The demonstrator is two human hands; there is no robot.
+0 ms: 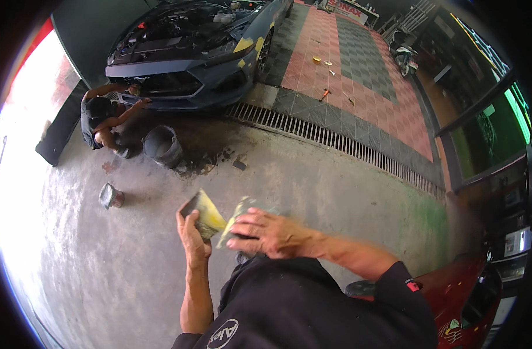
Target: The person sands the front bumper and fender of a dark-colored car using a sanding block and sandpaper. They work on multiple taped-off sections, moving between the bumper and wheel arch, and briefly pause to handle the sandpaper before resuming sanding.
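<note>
In front of my body, my left hand point(193, 239) grips a flat dark plate point(203, 210) whose face is smeared with yellow paste. To its right, my right hand point(276, 234) is closed on a flat, pale greenish piece with yellow smears point(230, 229), slightly blurred by motion. Its exact kind is hard to make out. The two pieces are held close together, their edges nearly meeting; whether they touch I cannot tell.
A grey car point(219, 75), hood raised and yellow patches on its fender, stands ahead. A person point(98, 119) crouches at its bumper. Near them are a black bucket point(162, 146) and a small pail point(110, 196). A drain grate point(312, 131) crosses the floor; a red car point(452, 294) is at lower right.
</note>
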